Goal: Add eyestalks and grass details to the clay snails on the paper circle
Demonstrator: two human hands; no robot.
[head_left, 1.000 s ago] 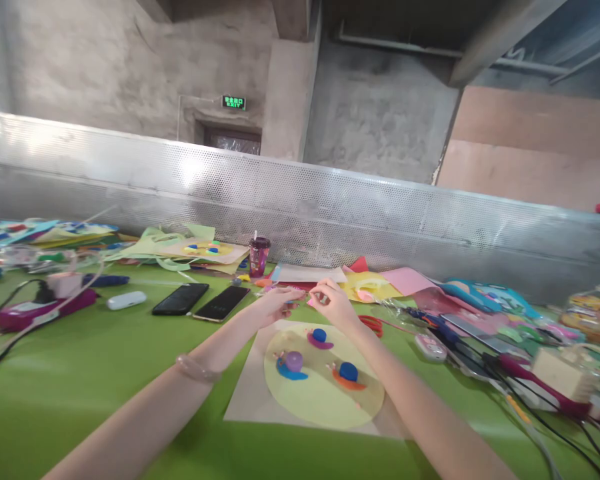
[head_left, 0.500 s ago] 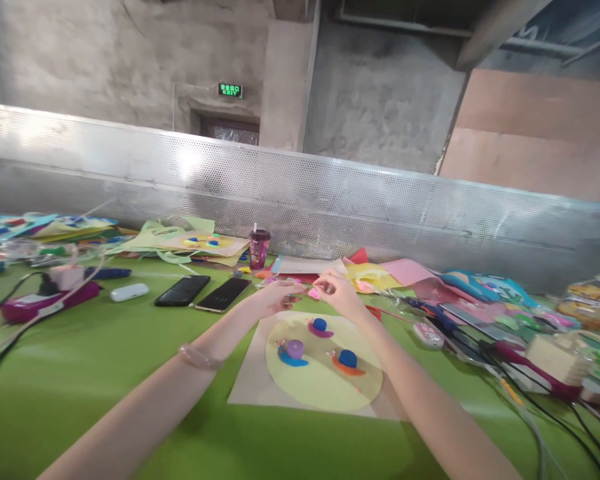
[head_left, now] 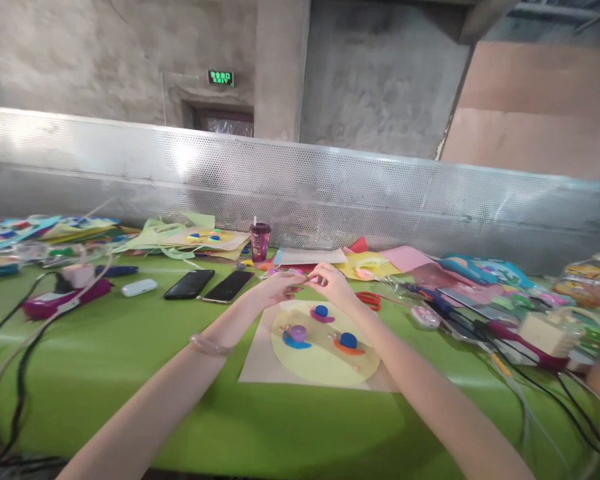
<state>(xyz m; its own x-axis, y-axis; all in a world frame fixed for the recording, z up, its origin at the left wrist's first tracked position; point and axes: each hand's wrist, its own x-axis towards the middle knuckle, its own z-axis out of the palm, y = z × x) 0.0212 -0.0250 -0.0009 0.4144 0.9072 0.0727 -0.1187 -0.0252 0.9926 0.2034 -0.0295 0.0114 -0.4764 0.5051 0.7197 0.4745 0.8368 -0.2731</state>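
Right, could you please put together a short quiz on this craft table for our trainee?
1. True or false: three snail figures sit on the yellow paper circle.
2. What lies on the green table just to the left of the left hand?
A. two dark phones
B. a laptop
C. a plate
3. On which side of the right hand do the red scissors lie?

Key: 1 true; 2 A; 3 on its right side, flat on the table.
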